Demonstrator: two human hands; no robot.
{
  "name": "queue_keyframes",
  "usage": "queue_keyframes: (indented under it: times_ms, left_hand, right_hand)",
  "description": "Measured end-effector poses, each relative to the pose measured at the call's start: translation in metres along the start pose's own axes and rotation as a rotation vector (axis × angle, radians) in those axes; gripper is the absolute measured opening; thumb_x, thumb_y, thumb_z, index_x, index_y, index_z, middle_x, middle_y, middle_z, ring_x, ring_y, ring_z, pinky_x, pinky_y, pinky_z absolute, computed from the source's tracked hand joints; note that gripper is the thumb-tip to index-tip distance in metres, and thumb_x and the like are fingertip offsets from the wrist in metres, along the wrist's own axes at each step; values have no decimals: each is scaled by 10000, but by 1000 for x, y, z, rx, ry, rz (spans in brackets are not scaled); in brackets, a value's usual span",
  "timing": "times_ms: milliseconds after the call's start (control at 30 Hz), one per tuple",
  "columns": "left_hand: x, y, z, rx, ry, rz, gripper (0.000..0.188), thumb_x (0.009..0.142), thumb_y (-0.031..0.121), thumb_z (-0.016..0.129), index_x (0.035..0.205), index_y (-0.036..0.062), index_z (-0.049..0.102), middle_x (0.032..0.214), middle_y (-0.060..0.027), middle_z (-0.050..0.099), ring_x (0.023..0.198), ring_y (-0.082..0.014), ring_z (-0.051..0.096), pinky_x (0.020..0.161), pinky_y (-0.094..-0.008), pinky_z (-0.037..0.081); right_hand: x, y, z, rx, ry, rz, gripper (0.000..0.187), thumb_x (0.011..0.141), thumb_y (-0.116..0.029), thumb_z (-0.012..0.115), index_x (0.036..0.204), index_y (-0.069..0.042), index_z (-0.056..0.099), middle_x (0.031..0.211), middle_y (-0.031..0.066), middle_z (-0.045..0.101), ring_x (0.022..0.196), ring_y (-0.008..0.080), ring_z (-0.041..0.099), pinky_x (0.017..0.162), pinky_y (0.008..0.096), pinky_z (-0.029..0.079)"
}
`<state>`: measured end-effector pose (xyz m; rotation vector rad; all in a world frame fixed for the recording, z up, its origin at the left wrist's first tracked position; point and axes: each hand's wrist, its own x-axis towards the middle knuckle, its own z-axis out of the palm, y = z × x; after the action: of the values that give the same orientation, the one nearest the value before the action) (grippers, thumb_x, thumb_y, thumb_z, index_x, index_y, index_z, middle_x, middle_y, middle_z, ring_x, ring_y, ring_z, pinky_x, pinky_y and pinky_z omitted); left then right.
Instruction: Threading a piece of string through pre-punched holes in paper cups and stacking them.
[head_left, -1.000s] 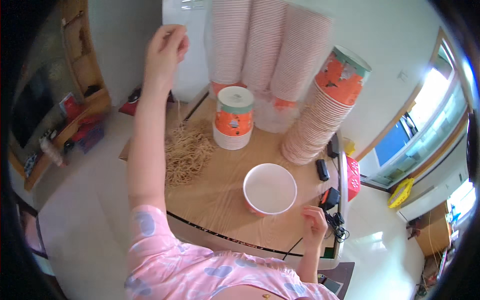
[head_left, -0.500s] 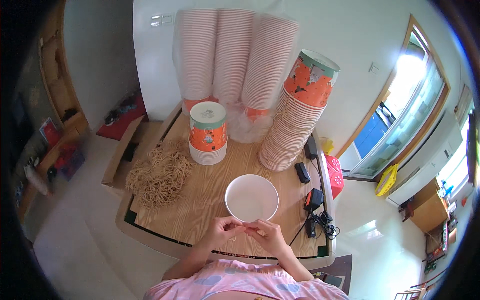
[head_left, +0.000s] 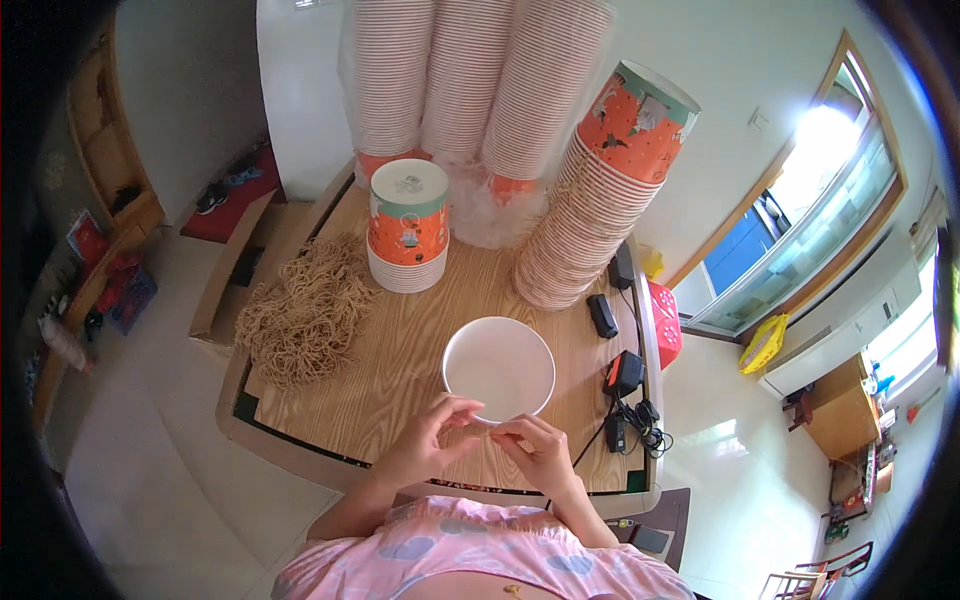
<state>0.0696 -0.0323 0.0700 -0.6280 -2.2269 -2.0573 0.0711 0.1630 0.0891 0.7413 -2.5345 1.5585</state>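
A white paper bucket [head_left: 498,365] stands mouth up near the table's front edge, its inside facing me. At its near rim, my left hand [head_left: 425,445] has thumb and forefinger parted, the fingertips overlapping the rim. Beside it, my right hand [head_left: 538,452] has thumb and fingers pinched together just at the rim; what lies between them is too small to make out. A heap of tan string loops [head_left: 305,315] lies to the left. Behind it, a short stack of upside-down orange and green paper buckets [head_left: 408,235] stands on the table.
A tall leaning stack of paper buckets [head_left: 600,190], draped with tan loops, rises at the back right. Several plastic-wrapped stacks [head_left: 465,85] stand at the back. Black adapters [head_left: 625,372] and coiled cables [head_left: 648,430] line the right edge. A cardboard box [head_left: 225,270] sits beyond the left edge.
The whole view has shifted, with the table's things now higher in the picture. My left thumb and forefinger have parted, and my hands, earlier touching at the fingertips, are slightly farther apart.
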Motion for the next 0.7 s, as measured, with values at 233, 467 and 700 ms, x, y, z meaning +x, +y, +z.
queue_keyframes:
  times_ms: [233, 467, 700]
  left_hand:
    - [11, 1, 25, -314, -156, -146, 345, 844, 102, 651, 1161, 47, 528, 819, -3, 552, 731, -62, 538, 642, -214, 455]
    - [14, 5, 22, -50, -20, -129, 86, 842, 90, 651, 899, 34, 618, 586, 54, 449, 547, -13, 388, 481, -204, 328]
    - [11, 13, 20, -36, 48, -145, 58, 833, 78, 657, 854, 29, 636, 583, 63, 450, 531, -12, 366, 469, -205, 306]
  right_hand:
    - [6, -4, -6, -124, 131, -110, 75, 788, -7, 649, 861, -22, 638, 798, 87, 611, 695, 181, 608, 589, 268, 475]
    - [6, -3, -7, -124, 128, -81, 84, 796, -9, 636, 869, -16, 594, 779, 97, 569, 667, 228, 585, 578, 297, 475]
    - [3, 6, 0, -94, 94, -44, 45, 855, -25, 568, 847, 5, 535, 742, 105, 536, 642, 200, 548, 589, 285, 446]
